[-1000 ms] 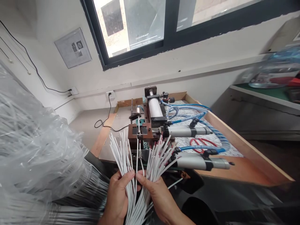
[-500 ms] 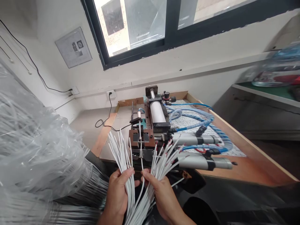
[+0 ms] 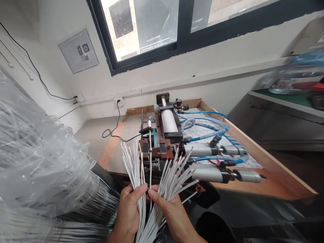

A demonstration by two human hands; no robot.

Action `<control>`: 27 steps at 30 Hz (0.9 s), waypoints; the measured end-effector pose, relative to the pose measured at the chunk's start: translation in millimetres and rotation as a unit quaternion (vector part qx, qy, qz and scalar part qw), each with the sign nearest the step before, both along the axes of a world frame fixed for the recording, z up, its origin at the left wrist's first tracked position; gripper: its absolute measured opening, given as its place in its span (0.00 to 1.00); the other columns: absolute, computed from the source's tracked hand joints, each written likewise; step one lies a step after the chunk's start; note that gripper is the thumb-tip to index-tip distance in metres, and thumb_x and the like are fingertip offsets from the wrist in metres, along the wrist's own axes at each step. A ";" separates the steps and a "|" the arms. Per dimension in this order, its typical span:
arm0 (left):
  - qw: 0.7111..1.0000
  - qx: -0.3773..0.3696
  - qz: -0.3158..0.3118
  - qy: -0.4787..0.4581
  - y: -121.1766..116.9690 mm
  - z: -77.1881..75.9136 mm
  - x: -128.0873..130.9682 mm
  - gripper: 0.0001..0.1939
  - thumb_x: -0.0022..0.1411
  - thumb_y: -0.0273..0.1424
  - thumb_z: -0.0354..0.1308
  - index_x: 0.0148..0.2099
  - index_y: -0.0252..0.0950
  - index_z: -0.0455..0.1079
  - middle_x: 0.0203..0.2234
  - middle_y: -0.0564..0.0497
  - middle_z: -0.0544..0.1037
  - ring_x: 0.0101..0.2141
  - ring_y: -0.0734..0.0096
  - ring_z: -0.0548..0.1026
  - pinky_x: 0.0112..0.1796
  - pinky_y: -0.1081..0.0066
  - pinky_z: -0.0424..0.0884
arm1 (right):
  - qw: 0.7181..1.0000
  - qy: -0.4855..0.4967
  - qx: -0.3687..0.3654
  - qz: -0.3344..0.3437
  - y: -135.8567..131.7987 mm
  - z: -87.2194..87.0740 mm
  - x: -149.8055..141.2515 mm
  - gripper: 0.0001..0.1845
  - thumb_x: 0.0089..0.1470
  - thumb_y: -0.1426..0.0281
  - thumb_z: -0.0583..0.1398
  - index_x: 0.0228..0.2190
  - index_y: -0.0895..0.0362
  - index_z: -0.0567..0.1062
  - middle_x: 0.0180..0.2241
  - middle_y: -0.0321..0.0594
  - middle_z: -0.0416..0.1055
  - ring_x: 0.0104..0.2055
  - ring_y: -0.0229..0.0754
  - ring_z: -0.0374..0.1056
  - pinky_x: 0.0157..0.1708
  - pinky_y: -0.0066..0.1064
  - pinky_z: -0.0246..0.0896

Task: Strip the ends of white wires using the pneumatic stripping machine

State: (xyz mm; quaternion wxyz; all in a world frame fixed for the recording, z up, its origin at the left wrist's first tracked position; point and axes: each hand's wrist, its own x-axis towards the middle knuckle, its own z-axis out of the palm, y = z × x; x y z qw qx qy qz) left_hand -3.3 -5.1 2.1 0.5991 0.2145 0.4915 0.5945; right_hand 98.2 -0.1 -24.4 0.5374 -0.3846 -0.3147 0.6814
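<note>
My left hand (image 3: 129, 209) is closed around a bundle of white cables (image 3: 132, 165), their ends fanned upward. In my right hand (image 3: 174, 211) is a second fanned bundle of white cables (image 3: 174, 180), several with reddish tips. Between the bundles, a single white cable (image 3: 151, 170) runs straight up from my right thumb and fingertips. Its upper end is in front of a pneumatic machine (image 3: 169, 121), under a thin metal rod (image 3: 150, 136). The machine's brown jaw plates (image 3: 165, 148) stand apart on either side of that rod. Lower down, both bundles come together.
Grey air cylinders (image 3: 210, 172) and blue hoses (image 3: 222, 126) extend right of the machine. A wooden-edged bench (image 3: 273, 184) carries it. Plastic-wrapped cable bundles (image 3: 45, 162) are piled at left. A green-topped shelf (image 3: 286, 97) with a plastic bottle stands at right.
The machine's jaw plates have parted, the right one shifting right, and rods now show at the cylinders' right ends. The single cable has straightened; my right hand moved slightly left.
</note>
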 end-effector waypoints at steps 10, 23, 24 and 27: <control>0.999 -0.020 0.014 0.046 2.4 3.7 -5.3 0.07 0.43 0.27 0.62 0.27 0.28 0.72 0.16 0.51 0.72 0.19 0.75 0.70 0.21 0.74 0.68 | 0.996 0.052 -0.067 -0.027 10.1 -1.9 -1.0 0.11 0.39 0.66 0.63 0.14 0.61 0.71 0.14 0.35 0.67 0.19 0.36 0.61 0.24 0.28 0.56; 0.998 0.003 -0.032 0.056 -6.3 1.0 2.3 0.04 0.41 0.25 0.62 0.23 0.30 0.71 0.14 0.51 0.71 0.18 0.75 0.67 0.18 0.76 0.63 | 0.982 0.132 -0.085 0.104 9.8 9.5 -2.6 0.15 0.42 0.62 0.61 0.17 0.60 0.68 0.12 0.32 0.60 0.15 0.33 0.57 0.18 0.26 0.55; 0.998 0.002 -0.038 0.058 -7.4 -0.4 2.5 0.04 0.41 0.25 0.62 0.23 0.29 0.71 0.14 0.51 0.71 0.18 0.75 0.66 0.19 0.76 0.63 | 0.984 0.125 -0.075 0.097 7.8 9.5 -2.1 0.14 0.42 0.62 0.61 0.18 0.60 0.69 0.13 0.31 0.61 0.15 0.33 0.57 0.18 0.26 0.55; 0.998 -0.004 -0.037 0.058 -10.2 -7.2 1.4 0.05 0.42 0.28 0.62 0.24 0.29 0.71 0.15 0.51 0.71 0.18 0.74 0.67 0.20 0.74 0.64 | 0.991 0.092 -0.075 0.052 -0.1 7.7 0.9 0.12 0.39 0.62 0.63 0.21 0.59 0.70 0.16 0.33 0.64 0.18 0.35 0.59 0.19 0.27 0.56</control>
